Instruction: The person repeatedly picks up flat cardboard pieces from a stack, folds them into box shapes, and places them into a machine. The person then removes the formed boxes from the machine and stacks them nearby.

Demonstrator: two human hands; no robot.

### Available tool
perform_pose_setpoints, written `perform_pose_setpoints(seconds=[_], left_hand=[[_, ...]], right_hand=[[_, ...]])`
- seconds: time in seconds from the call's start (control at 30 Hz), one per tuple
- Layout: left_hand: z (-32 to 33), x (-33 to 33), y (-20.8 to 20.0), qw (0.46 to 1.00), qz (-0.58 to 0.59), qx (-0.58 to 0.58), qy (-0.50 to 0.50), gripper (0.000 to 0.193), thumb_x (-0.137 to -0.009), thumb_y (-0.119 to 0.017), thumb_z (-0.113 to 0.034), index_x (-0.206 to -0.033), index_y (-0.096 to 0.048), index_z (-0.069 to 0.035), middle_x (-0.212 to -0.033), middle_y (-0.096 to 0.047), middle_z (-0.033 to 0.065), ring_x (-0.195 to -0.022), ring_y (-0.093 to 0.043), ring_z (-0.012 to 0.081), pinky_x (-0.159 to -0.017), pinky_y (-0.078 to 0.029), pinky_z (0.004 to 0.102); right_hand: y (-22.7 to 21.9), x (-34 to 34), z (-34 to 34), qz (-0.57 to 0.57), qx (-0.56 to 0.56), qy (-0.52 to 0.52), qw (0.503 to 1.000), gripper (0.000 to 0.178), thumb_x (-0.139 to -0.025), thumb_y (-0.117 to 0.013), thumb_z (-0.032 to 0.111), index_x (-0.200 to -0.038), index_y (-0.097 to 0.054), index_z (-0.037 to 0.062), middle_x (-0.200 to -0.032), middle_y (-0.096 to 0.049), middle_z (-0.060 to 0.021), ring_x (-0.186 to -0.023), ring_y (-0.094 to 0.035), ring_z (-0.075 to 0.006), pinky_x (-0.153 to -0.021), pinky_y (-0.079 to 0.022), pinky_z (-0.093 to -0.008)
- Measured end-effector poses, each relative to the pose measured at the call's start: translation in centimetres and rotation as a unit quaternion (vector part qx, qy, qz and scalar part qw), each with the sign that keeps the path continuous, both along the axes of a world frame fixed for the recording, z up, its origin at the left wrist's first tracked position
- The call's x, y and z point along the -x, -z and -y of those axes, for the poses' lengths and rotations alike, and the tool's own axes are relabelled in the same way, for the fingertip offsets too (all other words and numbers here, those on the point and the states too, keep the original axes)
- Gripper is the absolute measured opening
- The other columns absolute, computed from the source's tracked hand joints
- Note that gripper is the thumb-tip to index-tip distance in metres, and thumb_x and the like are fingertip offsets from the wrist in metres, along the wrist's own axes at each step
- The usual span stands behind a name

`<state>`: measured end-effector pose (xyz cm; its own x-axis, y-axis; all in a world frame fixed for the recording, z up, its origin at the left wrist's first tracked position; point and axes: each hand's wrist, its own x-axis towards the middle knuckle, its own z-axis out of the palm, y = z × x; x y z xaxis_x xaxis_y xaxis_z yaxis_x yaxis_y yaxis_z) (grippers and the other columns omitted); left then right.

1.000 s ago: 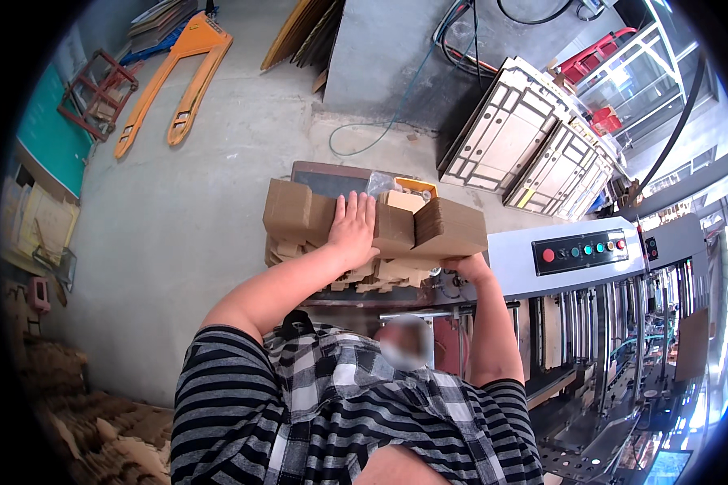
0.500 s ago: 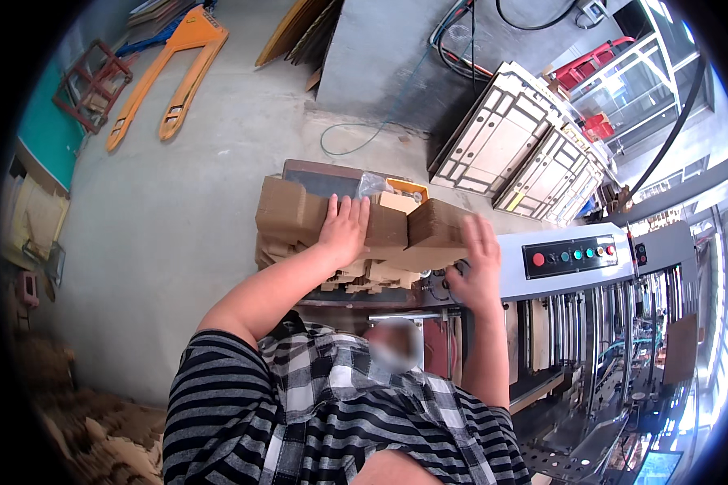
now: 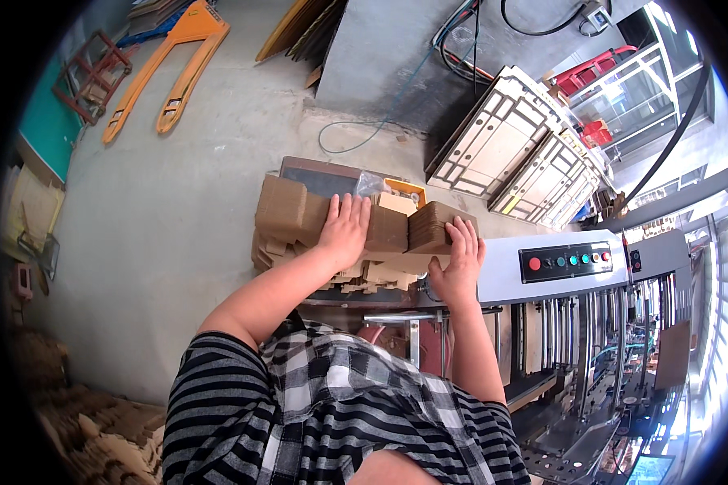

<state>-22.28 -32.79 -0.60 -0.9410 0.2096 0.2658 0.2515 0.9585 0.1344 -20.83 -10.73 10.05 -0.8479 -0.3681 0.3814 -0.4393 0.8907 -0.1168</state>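
A row of stacked brown die-cut cardboard pieces lies on a dark table (image 3: 323,172) in front of me. My left hand (image 3: 344,236) rests with its fingers stretched out on top of the long stack (image 3: 283,212). At the row's right end, my right hand (image 3: 459,268) touches a separate block of cardboard pieces (image 3: 429,228), fingers stretched over its top and thumb apart on the near side. Under the near side of the row, loose cardboard pieces (image 3: 380,275) lie in an uneven heap. Behind it sit a clear plastic bag (image 3: 370,183) and a yellow box (image 3: 416,191).
To the right runs a machine with a button panel (image 3: 570,260) and metal rods. Patterned boards (image 3: 501,133) lean beyond it. An orange pallet jack (image 3: 178,61) stands on the grey floor at the far left. More cardboard (image 3: 97,436) is piled at the lower left.
My right hand has moved left and come onto the right block of cardboard. My left hand has stayed on the long stack.
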Motion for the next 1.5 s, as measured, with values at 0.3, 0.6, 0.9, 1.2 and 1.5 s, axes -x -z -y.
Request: perform_pose_setpoints(seconds=[0.3, 0.6, 0.9, 1.2, 1.5], left_hand=[[0.2, -0.4, -0.8, 1.0, 0.0, -0.012, 0.014, 0.059, -0.085, -0.045, -0.018, -0.135, -0.029, 0.009, -0.126, -0.043, 0.0196, -0.121, -0.037, 0.0339, -0.107, -0.02, 0.0533], [0.1, -0.7, -0.3, 1.0, 0.019, 0.008, 0.011, 0.057, -0.088, -0.038, -0.015, -0.138, -0.025, 0.009, -0.138, -0.036, 0.0216, -0.131, -0.028, 0.0378, -0.109, -0.015, 0.0536], [-0.2, -0.4, -0.2, 0.999, 0.04, 0.023, 0.006, 0.084, -0.079, -0.059, -0.034, -0.14, -0.018, 0.008, -0.144, -0.028, 0.0219, -0.135, -0.022, 0.0385, -0.111, -0.012, 0.0518], [-0.3, -0.9, -1.0, 0.997, 0.066, 0.029, 0.008, 0.095, -0.076, -0.066, -0.044, -0.14, -0.019, 0.007, -0.145, -0.026, 0.0219, -0.136, -0.019, 0.0386, -0.111, -0.011, 0.052], [0.0, -0.9, -1.9, 0.995, 0.098, 0.011, 0.015, 0.084, -0.08, -0.062, -0.037, -0.139, -0.022, 0.008, -0.14, -0.033, 0.0206, -0.133, -0.025, 0.0365, -0.111, -0.011, 0.052]], right_hand=[[-1.2, 0.5, 0.4, 0.007, -0.003, 0.042, 0.999, 0.086, -0.065, -0.068, 0.016, -0.14, -0.026, 0.0069, -0.142, -0.034, -0.0113, -0.135, -0.025, -0.0306, -0.108, -0.01, -0.056], [-1.4, 1.6, 0.4, 0.055, -0.112, 0.018, 0.992, 0.089, -0.066, -0.075, 0.031, -0.139, -0.031, 0.0045, -0.142, -0.035, -0.0109, -0.134, -0.027, -0.0307, -0.109, -0.019, -0.0472], [-2.0, 1.0, 0.7, 0.055, -0.114, 0.029, 0.992, 0.088, -0.065, -0.076, 0.027, -0.138, -0.033, 0.0047, -0.139, -0.038, -0.0105, -0.133, -0.028, -0.0297, -0.11, -0.019, -0.0473], [3.0, -0.5, 8.1, 0.034, -0.197, -0.066, 0.978, 0.076, -0.071, -0.066, 0.018, -0.136, -0.033, -0.0028, -0.139, -0.036, -0.0177, -0.133, -0.03, -0.0302, -0.109, -0.023, -0.0427], [3.6, 0.9, 9.0, 0.078, -0.297, -0.043, 0.951, 0.064, -0.083, -0.055, 0.025, -0.135, -0.033, -0.0055, -0.139, -0.036, -0.0208, -0.13, -0.033, -0.0321, -0.108, -0.025, -0.0434]])
